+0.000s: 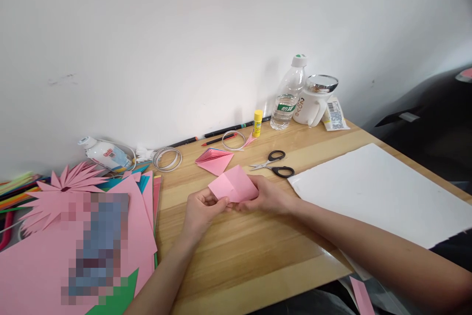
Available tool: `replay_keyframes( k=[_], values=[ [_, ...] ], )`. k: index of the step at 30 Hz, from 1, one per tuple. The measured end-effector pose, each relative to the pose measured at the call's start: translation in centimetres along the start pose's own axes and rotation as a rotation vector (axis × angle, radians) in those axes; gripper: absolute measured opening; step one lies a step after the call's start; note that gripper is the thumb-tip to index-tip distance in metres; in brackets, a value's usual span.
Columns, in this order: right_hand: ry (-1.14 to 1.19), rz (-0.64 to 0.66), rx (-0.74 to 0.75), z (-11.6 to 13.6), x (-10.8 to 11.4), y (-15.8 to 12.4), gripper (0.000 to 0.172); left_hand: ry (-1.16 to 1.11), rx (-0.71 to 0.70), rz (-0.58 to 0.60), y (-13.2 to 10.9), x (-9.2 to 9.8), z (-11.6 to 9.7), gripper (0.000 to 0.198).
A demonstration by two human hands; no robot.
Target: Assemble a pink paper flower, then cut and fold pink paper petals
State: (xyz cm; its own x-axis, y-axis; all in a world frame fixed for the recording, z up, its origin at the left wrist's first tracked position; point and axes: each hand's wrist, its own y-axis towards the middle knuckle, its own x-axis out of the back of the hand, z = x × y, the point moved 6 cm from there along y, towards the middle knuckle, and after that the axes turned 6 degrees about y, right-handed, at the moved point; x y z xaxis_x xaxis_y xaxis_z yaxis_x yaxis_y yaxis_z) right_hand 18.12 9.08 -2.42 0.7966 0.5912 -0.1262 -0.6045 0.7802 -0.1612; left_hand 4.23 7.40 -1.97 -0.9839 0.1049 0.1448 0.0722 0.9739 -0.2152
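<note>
A small creased piece of pink paper (233, 185) is held above the wooden table, between my two hands. My left hand (203, 209) pinches its lower left edge, the thumb on top. My right hand (261, 194) grips the right side, with some fingers hidden behind the paper. Just beyond lies a stack of folded pink paper (214, 160). To the right of it rest scissors (275, 163) with black handles, their blades apart. A yellow glue stick (257, 123) stands upright near the wall.
Pink paper sheets (33, 266) and a pleated pink paper flower (64, 189) cover the left side. A water bottle (289, 94) and a white mug (313, 101) stand at the back. A large white sheet (383, 194) lies at right. Coiled cable (167, 158) sits by the wall.
</note>
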Motion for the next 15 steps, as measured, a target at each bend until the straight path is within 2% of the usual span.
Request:
replay_keyframes(
  k=[3, 6, 15],
  values=[
    [0.026, -0.01, -0.015, -0.23, -0.03, 0.02, 0.03, 0.021, -0.052, 0.022, -0.23, -0.65, -0.48, 0.014],
    [0.067, -0.026, -0.044, -0.67, -0.13, 0.14, 0.03, -0.01, -0.088, 0.007, -0.53, -1.09, -0.85, 0.021],
    [0.065, -0.065, -0.062, -0.15, -0.27, -0.02, 0.022, 0.054, -0.03, -0.041, -0.33, -0.34, -0.43, 0.029]
  ],
)
